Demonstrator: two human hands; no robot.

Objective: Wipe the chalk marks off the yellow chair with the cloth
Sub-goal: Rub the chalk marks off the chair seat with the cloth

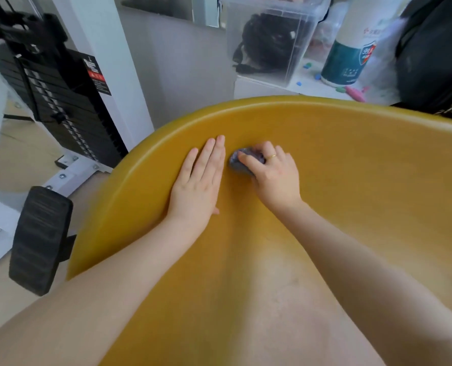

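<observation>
Yellow chair (351, 207): curved moulded shell filling the near and middle field, rim arcing from lower left up and round to the right edge; long axis not determinable from this view. Pale, chalky smear on the shell (285, 281) in the near centre, between the two forearms.

Left hand (197, 180): laid flat on the shell, palm down, fingers straight and together pointing away toward the rim; holding nothing.

Right hand (275, 175): just right of the left hand, fingers curled and closed over the cloth, pressing it to the chair. Gold ring (272, 156) on one finger.

Cloth (239, 161): small grey-blue wad, bunched, showing from under the right fingertips at their left side; close beside the left fingertips, contact between them not clear.

Black ribbed foot pedal (41, 239): left of the chair, low, on a white frame (69, 173).

Light wooden floor (21, 151): left, beneath the frame.

Black weight stack (58, 101): further left, with warning label (98, 75), against a white upright (100, 48).

White shelf (312, 87): beyond the chair rim, carrying small coloured chalk pieces (354, 93).

Clear plastic box (272, 40): on the shelf, holding a dark coiled bundle (267, 40), nature unclear.

White and teal canister (351, 48): upright, right of the box.

Black bag (436, 54): far right.
</observation>
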